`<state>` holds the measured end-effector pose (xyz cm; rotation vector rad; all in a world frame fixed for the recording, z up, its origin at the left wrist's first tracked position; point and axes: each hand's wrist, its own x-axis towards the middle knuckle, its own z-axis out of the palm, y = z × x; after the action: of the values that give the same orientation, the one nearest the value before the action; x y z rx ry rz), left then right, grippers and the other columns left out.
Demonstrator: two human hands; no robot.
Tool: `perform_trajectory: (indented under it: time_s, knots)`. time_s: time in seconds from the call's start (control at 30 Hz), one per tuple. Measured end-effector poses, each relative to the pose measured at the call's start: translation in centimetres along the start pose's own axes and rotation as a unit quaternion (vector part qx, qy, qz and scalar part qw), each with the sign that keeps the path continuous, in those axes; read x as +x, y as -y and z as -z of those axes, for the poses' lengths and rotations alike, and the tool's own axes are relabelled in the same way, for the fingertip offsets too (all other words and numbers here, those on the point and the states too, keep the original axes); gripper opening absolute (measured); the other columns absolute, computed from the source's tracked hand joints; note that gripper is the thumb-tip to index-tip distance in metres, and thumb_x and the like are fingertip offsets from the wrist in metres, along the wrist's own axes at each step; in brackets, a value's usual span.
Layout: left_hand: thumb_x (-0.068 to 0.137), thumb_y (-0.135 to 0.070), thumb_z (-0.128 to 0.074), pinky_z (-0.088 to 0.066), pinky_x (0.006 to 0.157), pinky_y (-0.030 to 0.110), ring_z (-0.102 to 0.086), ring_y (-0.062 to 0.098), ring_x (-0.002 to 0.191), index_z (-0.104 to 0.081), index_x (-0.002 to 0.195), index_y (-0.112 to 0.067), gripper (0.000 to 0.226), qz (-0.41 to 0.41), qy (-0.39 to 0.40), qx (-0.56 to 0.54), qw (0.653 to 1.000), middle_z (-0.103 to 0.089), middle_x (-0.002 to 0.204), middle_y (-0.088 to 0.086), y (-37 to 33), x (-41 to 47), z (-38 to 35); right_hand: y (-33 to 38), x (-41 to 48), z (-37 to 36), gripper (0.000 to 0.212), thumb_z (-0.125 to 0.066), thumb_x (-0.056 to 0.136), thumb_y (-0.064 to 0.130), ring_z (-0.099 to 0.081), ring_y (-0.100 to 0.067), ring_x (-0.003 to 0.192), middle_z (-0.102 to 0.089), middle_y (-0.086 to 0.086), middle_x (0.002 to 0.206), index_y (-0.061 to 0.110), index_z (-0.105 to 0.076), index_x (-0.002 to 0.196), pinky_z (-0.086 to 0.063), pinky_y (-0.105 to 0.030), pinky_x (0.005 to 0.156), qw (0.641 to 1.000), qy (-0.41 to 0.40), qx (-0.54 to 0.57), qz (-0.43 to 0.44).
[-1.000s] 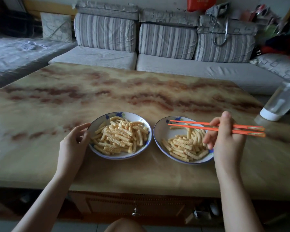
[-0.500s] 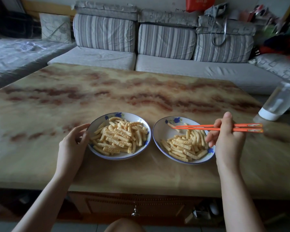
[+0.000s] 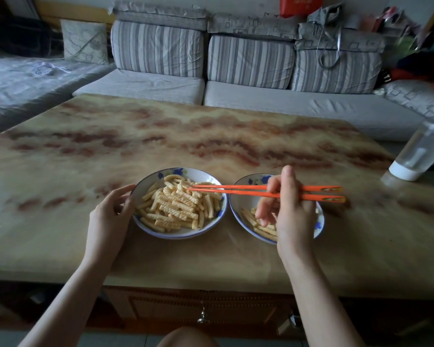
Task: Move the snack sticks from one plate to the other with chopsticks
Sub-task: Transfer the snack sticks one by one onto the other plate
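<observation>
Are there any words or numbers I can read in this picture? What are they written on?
No text here is clear enough to quote.
Red box above the sofa: pale characters, too blurred to read.
Grey bedspread on the left: a printed mark, too blurred to read.
Left plate, right plate, chopsticks, bottle: no words or numbers visible.

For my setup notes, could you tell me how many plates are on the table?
2. The left hand steadies the left plate; the right plate lies beside it, partly covered by the right hand holding chopsticks. No others appear hidden.
</observation>
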<state>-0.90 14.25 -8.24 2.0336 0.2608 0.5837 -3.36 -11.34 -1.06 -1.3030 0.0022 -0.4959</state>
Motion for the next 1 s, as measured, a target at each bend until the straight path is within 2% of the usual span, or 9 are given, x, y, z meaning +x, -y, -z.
perform_trajectory:
  time_s: [0.1,0.2,0.4,0.6,0.77,0.93,1.0]
  knots:
    - [0.094,-0.017,-0.055,-0.039,0.066,0.01,-0.059,0.008,0.082,-0.065,0.121,-0.022,0.03,0.001,-0.001,-0.001,1.0,-0.066,0.093,-0.005,0.0,0.0,0.0,-0.4,-0.3,-0.5,0.042,-0.039,0.101,0.029,-0.039,-0.018,0.028,-0.046,-0.012,0.039,0.007,-0.05,0.067,-0.026,-0.016,0.033,0.999,0.038,-0.011,0.007]
    - [0.094,-0.017,-0.055,-0.038,0.064,0.007,-0.058,0.005,0.08,-0.065,0.121,-0.022,0.029,0.0,0.001,0.0,1.0,-0.066,0.092,-0.005,0.0,0.0,0.0,-0.3,-0.2,-0.3,0.042,-0.038,0.101,0.028,-0.038,-0.018,0.028,-0.046,-0.014,0.039,0.006,-0.05,0.068,-0.026,-0.015,0.033,0.999,0.04,-0.011,0.014]
    - [0.093,-0.018,-0.056,-0.038,0.063,0.003,-0.059,0.006,0.08,-0.066,0.119,-0.022,0.028,0.004,-0.003,-0.008,1.0,-0.066,0.091,-0.004,0.1,0.0,-0.1,0.4,0.7,1.7,0.041,-0.039,0.101,0.03,-0.04,-0.015,0.028,-0.048,-0.006,0.036,0.009,-0.05,0.068,-0.026,-0.015,0.033,0.999,-0.026,-0.009,0.022]
    - [0.094,-0.019,-0.056,-0.04,0.069,0.018,-0.06,0.01,0.085,-0.066,0.119,-0.022,0.028,0.002,-0.003,-0.014,1.0,-0.066,0.093,-0.004,0.1,0.0,-0.1,1.4,1.9,5.1,0.04,-0.038,0.103,0.029,-0.044,-0.01,0.03,-0.047,-0.001,0.037,0.011,-0.049,0.069,-0.026,-0.016,0.033,0.99,-0.097,-0.062,0.081]
    - [0.093,-0.018,-0.056,-0.039,0.067,0.012,-0.06,0.009,0.084,-0.066,0.12,-0.022,0.029,0.0,-0.003,-0.008,1.0,-0.066,0.092,-0.003,0.1,0.0,0.0,1.8,2.4,7.4,0.04,-0.04,0.102,0.03,-0.044,-0.012,0.032,-0.044,-0.008,0.045,0.011,-0.047,0.067,-0.027,-0.019,0.033,0.974,-0.151,-0.122,0.118]
    - [0.092,-0.017,-0.056,-0.036,0.062,-0.003,-0.057,-0.003,0.078,-0.066,0.119,-0.02,0.028,-0.005,-0.006,-0.004,1.0,-0.067,0.092,-0.003,0.0,0.0,0.0,1.5,2.5,7.8,0.041,-0.041,0.101,0.033,-0.047,-0.016,0.035,-0.047,-0.005,0.048,0.013,-0.048,0.066,-0.03,-0.022,0.034,0.959,-0.157,-0.182,0.148]
    - [0.092,-0.017,-0.056,-0.036,0.062,-0.003,-0.057,-0.001,0.079,-0.066,0.119,-0.02,0.028,-0.007,-0.006,-0.003,1.0,-0.067,0.092,-0.003,0.0,0.0,0.0,1.3,2.6,7.9,0.041,-0.041,0.1,0.034,-0.047,-0.019,0.036,-0.047,-0.007,0.049,0.013,-0.048,0.065,-0.031,-0.023,0.035,0.956,-0.155,-0.195,0.153]
